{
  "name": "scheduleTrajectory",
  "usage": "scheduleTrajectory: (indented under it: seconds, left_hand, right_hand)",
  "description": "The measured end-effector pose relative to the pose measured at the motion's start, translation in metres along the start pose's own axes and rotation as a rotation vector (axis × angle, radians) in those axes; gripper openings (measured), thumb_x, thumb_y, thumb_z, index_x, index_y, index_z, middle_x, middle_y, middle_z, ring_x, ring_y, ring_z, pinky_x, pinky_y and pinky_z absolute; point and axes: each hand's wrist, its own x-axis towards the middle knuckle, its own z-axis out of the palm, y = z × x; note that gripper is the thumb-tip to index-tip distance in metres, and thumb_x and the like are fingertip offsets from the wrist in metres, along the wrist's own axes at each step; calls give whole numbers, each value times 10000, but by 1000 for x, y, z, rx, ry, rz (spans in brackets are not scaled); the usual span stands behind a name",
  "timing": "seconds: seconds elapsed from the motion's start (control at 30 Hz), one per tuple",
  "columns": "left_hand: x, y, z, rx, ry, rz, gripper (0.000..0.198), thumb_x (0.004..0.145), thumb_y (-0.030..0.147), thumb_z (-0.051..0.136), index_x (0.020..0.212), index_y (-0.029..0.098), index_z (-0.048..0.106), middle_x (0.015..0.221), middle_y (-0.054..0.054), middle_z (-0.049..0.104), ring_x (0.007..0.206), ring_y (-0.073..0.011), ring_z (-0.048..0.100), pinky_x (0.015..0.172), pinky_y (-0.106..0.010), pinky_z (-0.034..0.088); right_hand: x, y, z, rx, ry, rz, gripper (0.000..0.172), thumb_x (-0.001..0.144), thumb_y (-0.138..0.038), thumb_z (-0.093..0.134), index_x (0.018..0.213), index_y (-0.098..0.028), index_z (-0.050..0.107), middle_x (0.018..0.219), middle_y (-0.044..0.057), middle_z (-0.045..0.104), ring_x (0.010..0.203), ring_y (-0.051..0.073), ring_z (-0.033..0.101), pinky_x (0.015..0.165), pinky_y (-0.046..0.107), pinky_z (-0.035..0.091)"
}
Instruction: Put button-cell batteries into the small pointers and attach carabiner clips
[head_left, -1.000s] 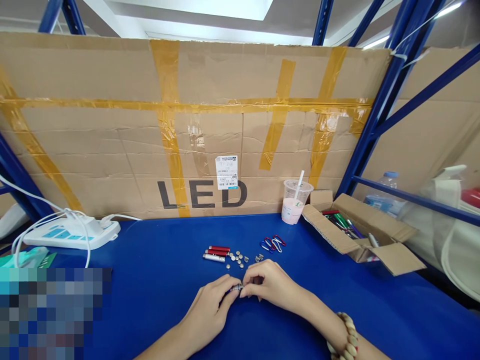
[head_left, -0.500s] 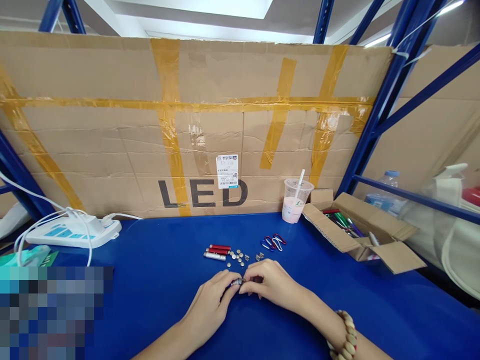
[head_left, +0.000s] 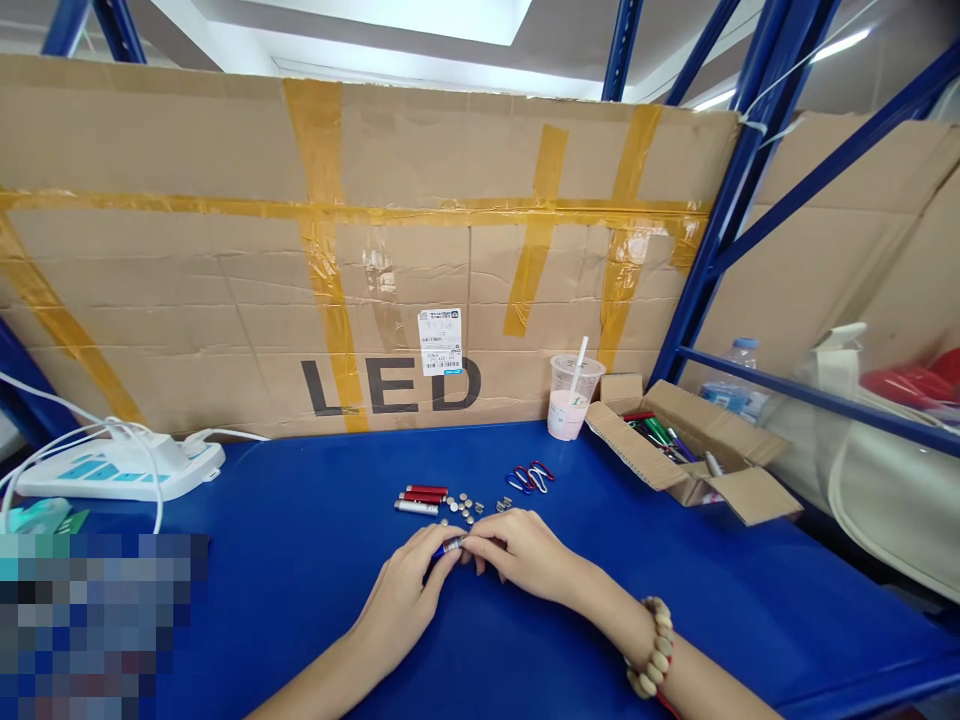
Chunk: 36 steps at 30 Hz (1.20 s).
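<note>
Two hands meet low in the head view, just above the table (head_left: pixel 300 570). The left hand (head_left: pixel 409 592) pinches a small blue torch (head_left: pixel 448 546) between thumb and fingertips, and the right hand (head_left: pixel 525 555) closes on its silvery end from the other side with fingers curled. Both grip it and neither hangs loose. The torch lies nearly level between them, near the front middle of the table and just short of a scatter of button cells (head_left: pixel 461 506). Beside the cells to the left lie three more tubes (head_left: pixel 420 498), two red and one silver, side by side, and to the right a few clips (head_left: pixel 529 477) in red, blue and white. Further back a cup (head_left: pixel 571 398) with a straw stands against the cardboard (head_left: pixel 225 260), with an open box (head_left: pixel 690 460) of pens just right of it and a power strip (head_left: pixel 120 470) well off to the left. A bead bracelet (head_left: pixel 652 650) sits on the right wrist. By its look the torch is light, stiff and smooth, a round metal barrel that would roll if set down and could slip in a loose pinch. The barrel's middle seems the sound place for one hand, with the other on the end piece. Whether that end is loose or fully seated is too small to tell
</note>
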Motion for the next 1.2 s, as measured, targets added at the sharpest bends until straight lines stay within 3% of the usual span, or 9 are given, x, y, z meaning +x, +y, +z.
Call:
scheduleTrajectory:
  seconds: [0.2,0.4,0.77,1.2]
  left_hand:
    - [0,-4,2,7,57,-36,224,906,300,385,999,240,580,1018,-19,641,943,-183,602,815,-286,477]
    - [0,-6,2,5,63,-88,249,901,342,372,1029,237,557,1010,-41,644,898,-200,617,786,-321,491]
    - [0,-1,1,-37,-62,-98,210,924,329,331,988,232,507,1006,-43,623,888,-188,599,786,-307,468]
    - [0,1,-1,-93,-110,-70,194,935,312,328,1006,243,495,1014,-34,611,899,-172,588,798,-283,453]
  right_hand:
    - [3,7,3,38,98,48,285,846,-387,544,687,-180,660,634,-19,646,507,87,549,535,188,358]
    - [5,13,8,161,226,98,235,764,-411,637,806,-183,674,751,-7,667,511,83,556,517,192,385]
    - [9,15,9,515,178,102,418,609,-530,716,719,-128,690,664,20,628,425,70,519,398,179,364]
    - [9,18,8,618,132,163,369,577,-469,757,677,-124,674,511,-17,570,398,66,492,392,173,326]
